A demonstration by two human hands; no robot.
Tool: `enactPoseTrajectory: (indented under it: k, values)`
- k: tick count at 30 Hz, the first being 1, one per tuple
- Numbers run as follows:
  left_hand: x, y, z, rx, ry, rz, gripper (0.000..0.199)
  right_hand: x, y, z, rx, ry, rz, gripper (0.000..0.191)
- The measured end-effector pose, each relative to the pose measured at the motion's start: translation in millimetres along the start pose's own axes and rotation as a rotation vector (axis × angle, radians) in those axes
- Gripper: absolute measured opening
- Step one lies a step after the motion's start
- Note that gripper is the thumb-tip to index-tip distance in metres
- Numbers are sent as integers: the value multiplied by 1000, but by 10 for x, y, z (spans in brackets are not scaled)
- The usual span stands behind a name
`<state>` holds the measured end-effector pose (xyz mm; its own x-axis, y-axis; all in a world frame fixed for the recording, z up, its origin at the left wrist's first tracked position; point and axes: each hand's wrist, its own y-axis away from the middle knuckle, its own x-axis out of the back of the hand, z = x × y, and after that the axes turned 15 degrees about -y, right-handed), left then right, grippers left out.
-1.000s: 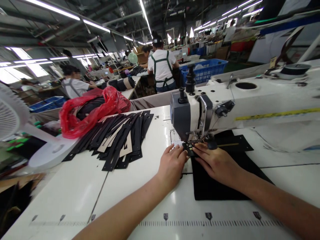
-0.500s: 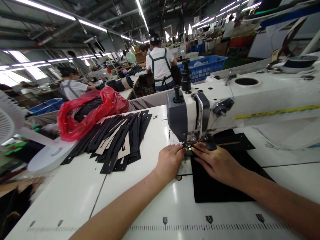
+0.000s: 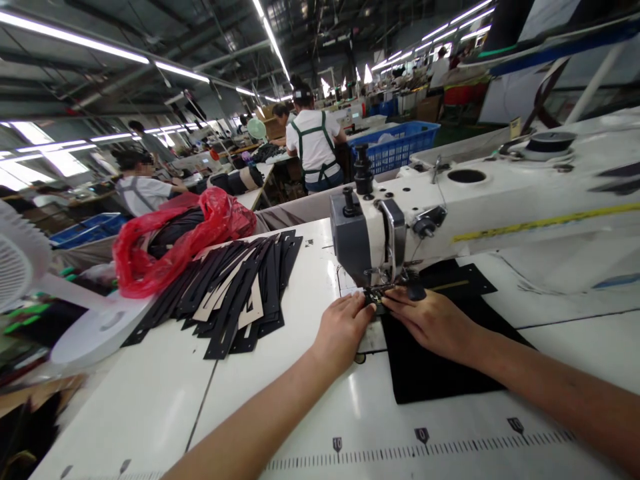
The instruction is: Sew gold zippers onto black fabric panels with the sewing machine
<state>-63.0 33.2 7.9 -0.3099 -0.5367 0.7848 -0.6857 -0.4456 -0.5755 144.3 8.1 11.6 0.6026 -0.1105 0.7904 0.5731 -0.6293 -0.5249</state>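
While the smooth black panel (image 3: 445,373) is lying flat beneath the right hand (image 3: 430,317), its squared corner pointing toward the printed ruler scale (image 3: 380,455), the right fingers are stretching close together toward the needle area of the white sewing machine (image 3: 480,203). The left hand (image 3: 343,330) is resting just left of that area, fingers slightly bent, tips beside a small dark piece (image 3: 374,298) under the machine's head; whether either hand is pinching material, I cannot tell. Beyond the right hand, a black strip (image 3: 481,280) with a narrow pale slot is lying over black material. On the glossy tabletop (image 3: 280,400), slotted strips (image 3: 240,287), mostly black with some beige faces, are fanning out in an overlapping pile beside crinkled, translucent red plastic (image 3: 220,207). A white fan (image 3: 80,295) is standing leftward on its rounded base.
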Motion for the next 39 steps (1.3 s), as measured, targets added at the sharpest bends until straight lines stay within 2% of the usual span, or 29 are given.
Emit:
enactPoseTrajectory:
  k: [5,11,20,30,35,39]
  values:
    - [-24,26,13,12,7,12,21,21,-8,20,32,0,4,28]
    - [-56,5,66,70,5,7,14,54,-37,42,53,-14,-9,29]
    - [-27,-24,83,56,11,12,18,29,-24,9,7,-23,-12,28]
    - [-95,4,38,19,-16,57,24,35,-31,4,-51,7,-92,30]
    - [-114,-20,18,49,13,65,23,23,-45,21,-58,25,-101,27]
    - [-109,-28,31,75,70,68,21,29,-51,24,-40,21,-69,31]
